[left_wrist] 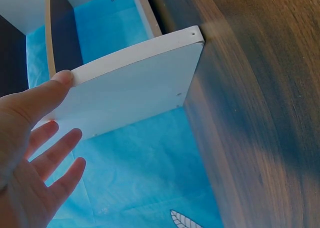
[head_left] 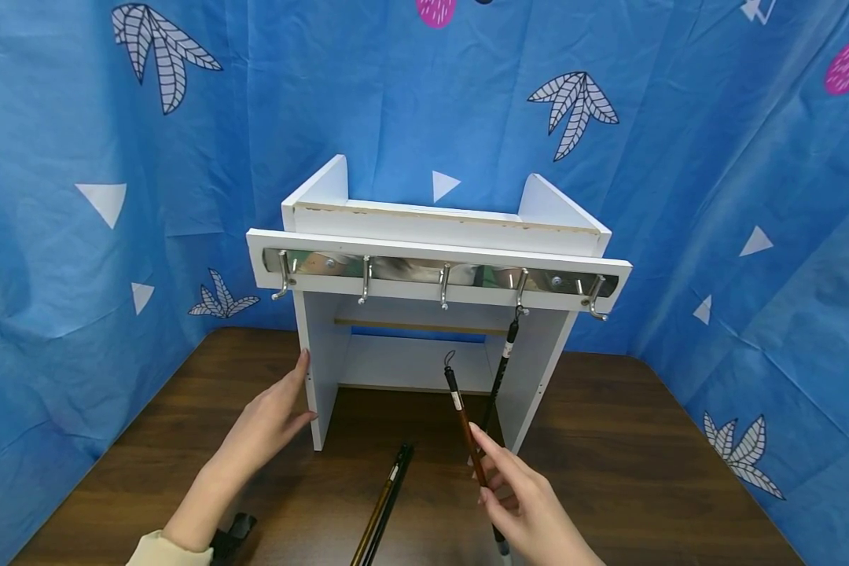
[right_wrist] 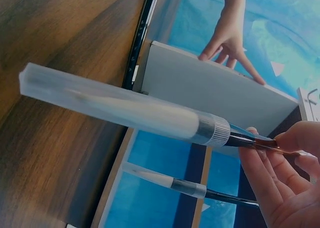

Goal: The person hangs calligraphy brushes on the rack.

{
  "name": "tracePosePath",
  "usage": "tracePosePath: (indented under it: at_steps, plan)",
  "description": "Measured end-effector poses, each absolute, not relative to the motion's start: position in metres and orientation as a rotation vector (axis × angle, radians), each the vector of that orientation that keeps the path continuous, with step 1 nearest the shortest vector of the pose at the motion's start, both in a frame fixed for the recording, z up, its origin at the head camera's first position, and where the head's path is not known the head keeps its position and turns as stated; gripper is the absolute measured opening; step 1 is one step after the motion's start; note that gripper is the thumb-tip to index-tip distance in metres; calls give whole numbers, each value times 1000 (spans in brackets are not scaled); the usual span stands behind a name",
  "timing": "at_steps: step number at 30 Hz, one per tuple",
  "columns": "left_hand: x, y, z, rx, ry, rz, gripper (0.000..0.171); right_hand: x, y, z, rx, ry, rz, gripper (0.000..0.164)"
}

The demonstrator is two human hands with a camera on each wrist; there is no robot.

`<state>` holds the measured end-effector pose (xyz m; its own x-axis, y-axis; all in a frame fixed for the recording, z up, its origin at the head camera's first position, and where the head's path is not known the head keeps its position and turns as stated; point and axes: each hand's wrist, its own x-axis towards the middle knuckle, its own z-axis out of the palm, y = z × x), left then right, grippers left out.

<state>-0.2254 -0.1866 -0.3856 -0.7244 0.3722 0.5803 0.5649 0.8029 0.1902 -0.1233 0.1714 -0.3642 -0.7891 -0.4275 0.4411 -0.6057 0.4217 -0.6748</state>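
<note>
My right hand (head_left: 520, 491) pinches a brown calligraphy brush (head_left: 462, 409) by its handle, the cord loop uppermost. In the right wrist view, a clear cap (right_wrist: 125, 110) covers its pale bristles. Behind it, a black calligraphy brush (head_left: 501, 369) hangs by its loop from the fourth hook (head_left: 520, 287) from the left on a white rack (head_left: 424, 244). My left hand (head_left: 269, 420) rests against the rack's left side panel (left_wrist: 135, 87), thumb on the front edge and the other fingers extended along the outer face.
More brushes (head_left: 378, 511) lie on the dark wooden table (head_left: 630, 472) between my hands. The other hooks (head_left: 443, 287) on the metal strip hold nothing. A blue patterned cloth (head_left: 424, 94) hangs behind and around. Something black (head_left: 239, 527) shows beside my left forearm.
</note>
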Motion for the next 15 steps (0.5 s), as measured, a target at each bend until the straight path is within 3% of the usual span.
tracePosePath:
  at_steps: [15]
  plan:
    - [-227, -186, -385, -669, -2493, -482, 107, -110, 160, -336, 810, -2349, 1206, 75]
